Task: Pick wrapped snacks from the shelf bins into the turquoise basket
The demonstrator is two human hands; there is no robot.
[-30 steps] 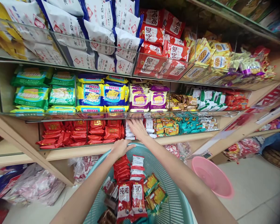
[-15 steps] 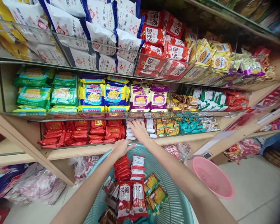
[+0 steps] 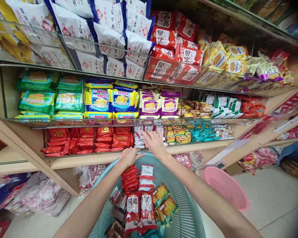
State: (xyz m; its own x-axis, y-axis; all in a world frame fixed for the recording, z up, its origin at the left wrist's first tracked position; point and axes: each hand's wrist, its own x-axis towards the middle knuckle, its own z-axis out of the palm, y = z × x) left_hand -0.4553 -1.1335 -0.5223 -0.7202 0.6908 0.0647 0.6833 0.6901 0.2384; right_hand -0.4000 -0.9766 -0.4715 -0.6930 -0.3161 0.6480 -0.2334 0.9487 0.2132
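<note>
My left hand [image 3: 129, 157] grips the far rim of a teal plastic basket [image 3: 186, 215] held in front of me. Inside the basket lie red packets, white-and-red packets [image 3: 146, 175], two tall red-and-white bags [image 3: 139, 211] and yellow-green packets [image 3: 165, 206]. My right hand [image 3: 154, 142] reaches into the lowest glass-fronted shelf, fingers spread on the stack of small white-and-red packets [image 3: 139, 138]. I cannot tell whether it holds one.
Red packets [image 3: 86, 140] fill the shelf left of the hand; yellow and teal packets [image 3: 188, 134] lie to the right. Higher shelves hold biscuit packs and large bags. A pink basin [image 3: 225, 188] sits on the floor at right. Bagged sweets [image 3: 39, 195] lie at lower left.
My right hand has shifted slightly right along the white-and-red packets on the lowest shelf. The left hand and basket have stayed put.
</note>
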